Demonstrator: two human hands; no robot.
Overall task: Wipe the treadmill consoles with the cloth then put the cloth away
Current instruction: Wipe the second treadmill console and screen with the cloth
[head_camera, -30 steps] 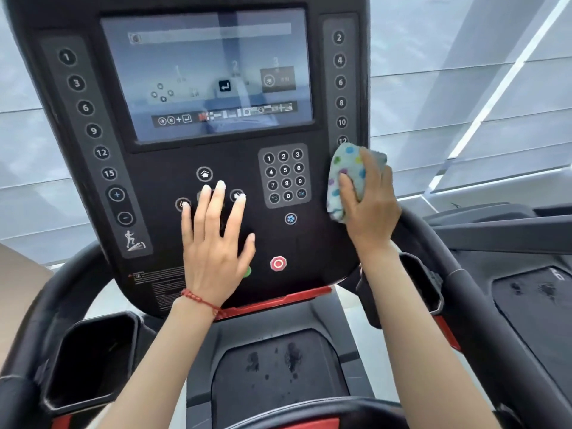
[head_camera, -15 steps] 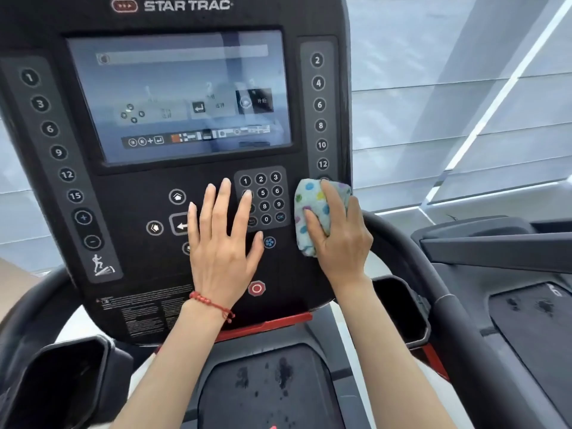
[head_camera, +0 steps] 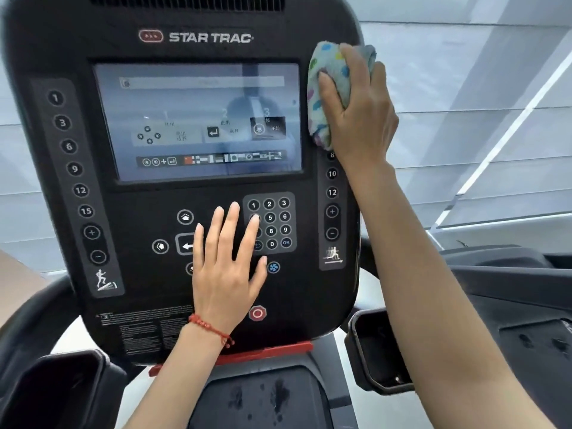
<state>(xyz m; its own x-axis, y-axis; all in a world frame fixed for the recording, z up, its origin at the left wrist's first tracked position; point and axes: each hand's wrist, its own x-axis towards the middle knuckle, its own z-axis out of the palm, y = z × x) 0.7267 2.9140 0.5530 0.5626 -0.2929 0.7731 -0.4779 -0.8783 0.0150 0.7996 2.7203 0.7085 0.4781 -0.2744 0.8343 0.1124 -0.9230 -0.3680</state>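
The black treadmill console [head_camera: 130, 305] fills the view, with a lit screen [head_camera: 198, 119] above a keypad [head_camera: 270, 222]. My right hand [head_camera: 359, 119] grips a bunched pale cloth with coloured dots [head_camera: 322, 85] and presses it on the console's upper right strip of number buttons, covering the top ones. My left hand [head_camera: 226, 264] lies flat with straight fingers on the middle buttons, its fingertips over the left side of the keypad.
A red stop button [head_camera: 257, 313] sits just right of my left wrist. Black cup holders stand at lower left [head_camera: 55, 394] and lower right [head_camera: 376, 351]. Curved handrails flank the console. A second treadmill [head_camera: 510, 305] is on the right, window blinds behind.
My right hand has slid the cloth up the console's right edge, from beside the keypad to the top of the number strip. My left hand has stayed flat on the middle buttons.
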